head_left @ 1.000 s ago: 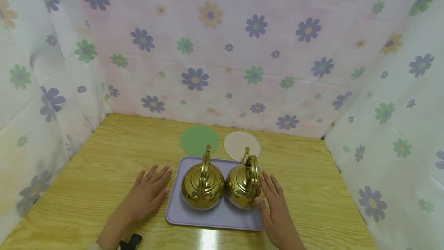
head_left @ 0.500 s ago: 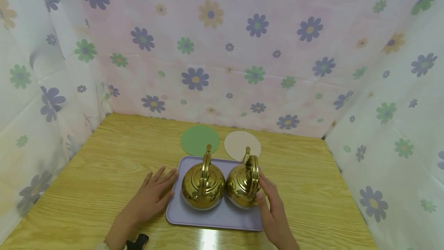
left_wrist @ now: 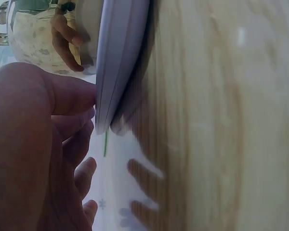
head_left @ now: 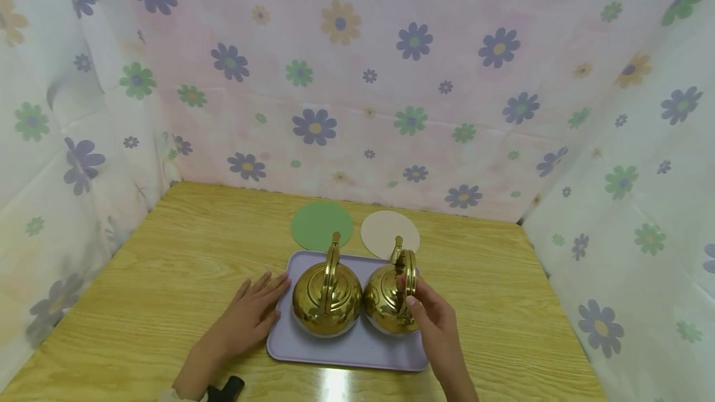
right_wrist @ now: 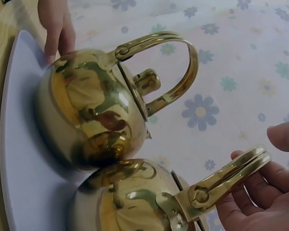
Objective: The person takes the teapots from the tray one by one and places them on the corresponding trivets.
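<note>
Two gold-coloured metal kettles stand upright side by side on a lilac tray [head_left: 346, 353]. My right hand [head_left: 439, 324] is at the right kettle [head_left: 382, 310], its fingers passing through the loop of the raised handle [right_wrist: 226, 180]. In the right wrist view the thumb stays apart from that handle. Beside the left kettle [head_left: 318, 310], whose handle also stands up, my left hand [head_left: 248, 315] touches the tray's left rim with fingers spread and nearly straight. The left wrist view has the thumb [left_wrist: 72, 94] against the rim.
Behind the tray, a green round mat [head_left: 321, 225] and a beige round mat [head_left: 390, 231] lie on the wooden table [head_left: 491, 278]. Flower-patterned cloth [head_left: 357, 92] hangs along the back and both sides. A black thing [head_left: 225, 389] is at my left wrist.
My right fingers have moved from beside the right kettle's handle into its loop. My left hand has shifted right onto the tray's rim. Tray and kettles look unmoved.
</note>
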A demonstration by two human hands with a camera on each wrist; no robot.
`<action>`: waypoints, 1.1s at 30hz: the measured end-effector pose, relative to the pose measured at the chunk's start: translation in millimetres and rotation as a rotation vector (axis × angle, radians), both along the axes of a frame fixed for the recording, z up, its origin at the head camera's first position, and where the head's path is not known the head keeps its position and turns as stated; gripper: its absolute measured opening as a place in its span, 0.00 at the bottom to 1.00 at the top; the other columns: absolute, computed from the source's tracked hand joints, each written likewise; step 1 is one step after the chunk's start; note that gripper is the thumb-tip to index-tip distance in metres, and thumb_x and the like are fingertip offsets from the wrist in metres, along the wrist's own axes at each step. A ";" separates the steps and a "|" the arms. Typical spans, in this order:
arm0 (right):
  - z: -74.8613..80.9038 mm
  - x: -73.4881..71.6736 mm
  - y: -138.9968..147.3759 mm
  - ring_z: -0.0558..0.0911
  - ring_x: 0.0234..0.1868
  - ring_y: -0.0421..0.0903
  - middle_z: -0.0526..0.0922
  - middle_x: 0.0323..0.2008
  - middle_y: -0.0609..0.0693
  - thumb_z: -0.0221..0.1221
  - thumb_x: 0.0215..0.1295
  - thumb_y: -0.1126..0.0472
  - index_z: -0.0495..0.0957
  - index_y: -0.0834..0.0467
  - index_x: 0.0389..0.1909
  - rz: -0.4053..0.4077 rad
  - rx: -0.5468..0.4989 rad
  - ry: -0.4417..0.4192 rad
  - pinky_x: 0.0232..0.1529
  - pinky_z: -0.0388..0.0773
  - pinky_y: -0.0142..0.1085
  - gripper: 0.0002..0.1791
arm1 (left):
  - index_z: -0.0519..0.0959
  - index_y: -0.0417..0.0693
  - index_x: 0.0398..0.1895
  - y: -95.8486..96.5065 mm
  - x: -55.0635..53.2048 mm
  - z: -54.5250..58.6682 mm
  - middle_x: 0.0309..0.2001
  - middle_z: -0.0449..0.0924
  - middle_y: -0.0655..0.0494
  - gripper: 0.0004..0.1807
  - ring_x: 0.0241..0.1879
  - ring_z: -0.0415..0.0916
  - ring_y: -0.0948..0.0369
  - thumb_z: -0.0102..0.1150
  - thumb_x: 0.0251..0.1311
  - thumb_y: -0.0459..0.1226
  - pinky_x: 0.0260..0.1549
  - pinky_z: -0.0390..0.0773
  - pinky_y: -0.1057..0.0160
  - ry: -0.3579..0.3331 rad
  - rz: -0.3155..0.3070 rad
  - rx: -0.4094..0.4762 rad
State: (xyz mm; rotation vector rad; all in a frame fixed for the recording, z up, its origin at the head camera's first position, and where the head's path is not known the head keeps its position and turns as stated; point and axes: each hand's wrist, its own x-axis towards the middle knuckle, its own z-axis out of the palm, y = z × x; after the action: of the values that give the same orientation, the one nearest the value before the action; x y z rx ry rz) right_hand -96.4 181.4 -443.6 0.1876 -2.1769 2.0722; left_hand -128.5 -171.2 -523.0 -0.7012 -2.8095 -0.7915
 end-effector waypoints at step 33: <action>8.6 -17.2 -3.4 0.86 0.39 0.44 0.86 0.43 0.60 0.61 0.70 0.69 0.78 0.77 0.53 -0.060 -0.089 -0.148 0.48 0.84 0.31 0.16 | 0.69 0.43 0.74 -2.4 -1.6 -17.0 0.76 0.64 0.47 0.28 0.76 0.52 0.34 0.55 0.71 0.38 0.69 0.44 0.26 -0.114 -0.013 0.190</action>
State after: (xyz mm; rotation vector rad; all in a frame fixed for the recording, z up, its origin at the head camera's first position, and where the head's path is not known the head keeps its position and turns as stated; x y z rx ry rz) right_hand -113.7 178.0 -435.0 -0.0403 -2.1351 2.2084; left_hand -130.1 -173.6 -540.0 -0.6638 -2.7798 -1.1164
